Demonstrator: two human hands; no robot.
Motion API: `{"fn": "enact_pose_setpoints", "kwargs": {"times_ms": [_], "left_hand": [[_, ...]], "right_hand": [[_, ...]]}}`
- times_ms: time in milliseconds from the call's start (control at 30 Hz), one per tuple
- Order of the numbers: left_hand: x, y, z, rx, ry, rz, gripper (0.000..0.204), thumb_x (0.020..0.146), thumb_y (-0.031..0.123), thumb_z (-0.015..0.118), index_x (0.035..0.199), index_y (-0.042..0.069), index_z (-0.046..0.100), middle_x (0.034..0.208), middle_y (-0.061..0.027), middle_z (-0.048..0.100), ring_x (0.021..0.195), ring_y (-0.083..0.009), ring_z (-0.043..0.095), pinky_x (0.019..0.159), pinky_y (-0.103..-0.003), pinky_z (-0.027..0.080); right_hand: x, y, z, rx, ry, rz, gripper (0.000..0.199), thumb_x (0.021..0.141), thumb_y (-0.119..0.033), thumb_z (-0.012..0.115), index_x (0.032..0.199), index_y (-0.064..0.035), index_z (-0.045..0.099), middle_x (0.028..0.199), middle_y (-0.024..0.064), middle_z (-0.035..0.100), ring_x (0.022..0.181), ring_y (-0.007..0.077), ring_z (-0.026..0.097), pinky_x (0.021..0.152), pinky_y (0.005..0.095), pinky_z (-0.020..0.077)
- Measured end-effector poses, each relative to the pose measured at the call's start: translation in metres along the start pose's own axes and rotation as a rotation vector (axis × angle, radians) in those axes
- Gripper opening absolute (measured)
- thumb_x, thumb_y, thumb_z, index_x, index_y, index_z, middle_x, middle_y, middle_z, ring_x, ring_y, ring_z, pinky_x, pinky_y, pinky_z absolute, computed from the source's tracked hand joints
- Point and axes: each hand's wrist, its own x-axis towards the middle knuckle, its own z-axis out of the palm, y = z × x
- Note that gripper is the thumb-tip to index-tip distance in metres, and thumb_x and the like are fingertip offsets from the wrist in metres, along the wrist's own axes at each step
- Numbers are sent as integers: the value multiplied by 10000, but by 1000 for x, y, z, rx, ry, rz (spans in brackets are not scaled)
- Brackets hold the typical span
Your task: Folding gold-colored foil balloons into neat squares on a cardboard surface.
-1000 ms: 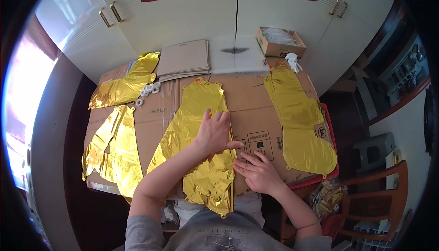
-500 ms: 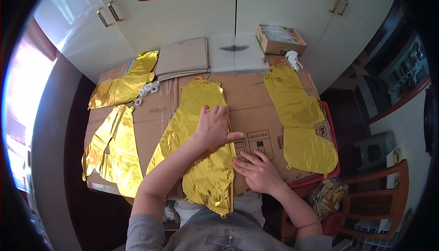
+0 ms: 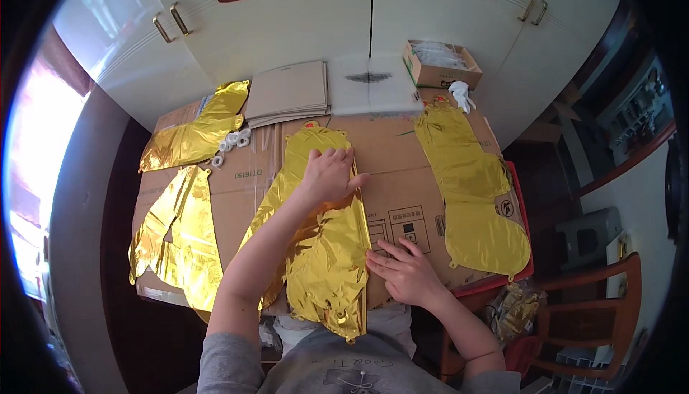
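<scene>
A flat gold foil balloon (image 3: 326,250) lies lengthwise in front of me, its lower end hanging over the near edge of the cardboard. My left hand (image 3: 331,175) rests on its upper part, fingers bent against the foil and thumb stretched out past the right edge. Beside the lower right edge is my right hand (image 3: 405,272), fingers spread, fingertips touching the foil and the cardboard. Neither hand grips anything. My left forearm crosses the balloon and hides part of its left side. A second gold foil balloon (image 3: 470,186) lies flat to the right.
Two more gold foil pieces lie left, one far (image 3: 194,132), one near (image 3: 179,243). White rolls (image 3: 233,139) sit beside a stack of cardboard sheets (image 3: 287,92). A small box (image 3: 441,64) and a white glove (image 3: 461,96) are at the back right. A wooden chair (image 3: 588,315) stands right.
My left hand has slid up the balloon, away from me, and its fingers press flatter on the foil. The right hand has stayed almost where it was.
</scene>
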Motion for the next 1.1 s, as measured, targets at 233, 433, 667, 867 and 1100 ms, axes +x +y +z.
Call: {"fn": "enact_pose_setpoints", "kwargs": {"times_ms": [233, 433, 667, 867, 1100], "left_hand": [[10, -6, 1, 110, -84, 15, 795, 843, 632, 562, 1334, 8, 528, 1058, -70, 651, 1011, -213, 597, 836, -417, 399], [16, -9, -6, 147, -105, 23, 906, 787, 701, 577, 1372, 13, 504, 1079, -46, 638, 1050, -186, 566, 861, -401, 384], [17, -16, -1, 118, -76, 3, 747, 862, 621, 546, 1363, 67, 523, 1072, -31, 640, 1041, -180, 565, 859, -405, 385], [16, -18, 8, 114, -4, -25, 622, 900, 536, 539, 1343, 98, 549, 1064, -24, 643, 1037, -180, 565, 853, -412, 387], [22, -12, 4, 79, 40, -40, 504, 932, 456, 514, 1333, 154, 566, 1056, -38, 640, 1032, -208, 568, 853, -429, 396]], "right_hand": [[-1, 2, 1, 14, 7, -6, 419, 782, -110, 602, 1195, -88, 673, 1327, 20, 608, 1313, 239, 480, 1100, 492, 333], [1, 1, -1, 7, 6, -11, 417, 779, -106, 602, 1189, -82, 675, 1320, 21, 611, 1312, 238, 483, 1095, 495, 340], [0, 1, 1, 5, 15, -6, 413, 773, -104, 602, 1178, -81, 682, 1315, 19, 617, 1305, 238, 492, 1094, 495, 341], [0, -2, 2, -4, 26, -14, 408, 761, -99, 602, 1158, -84, 692, 1291, 13, 632, 1284, 225, 512, 1094, 486, 341], [-1, -3, -3, -38, 66, -51, 377, 746, -98, 611, 1109, -78, 711, 1216, 22, 670, 1217, 215, 563, 1064, 465, 376]]}}
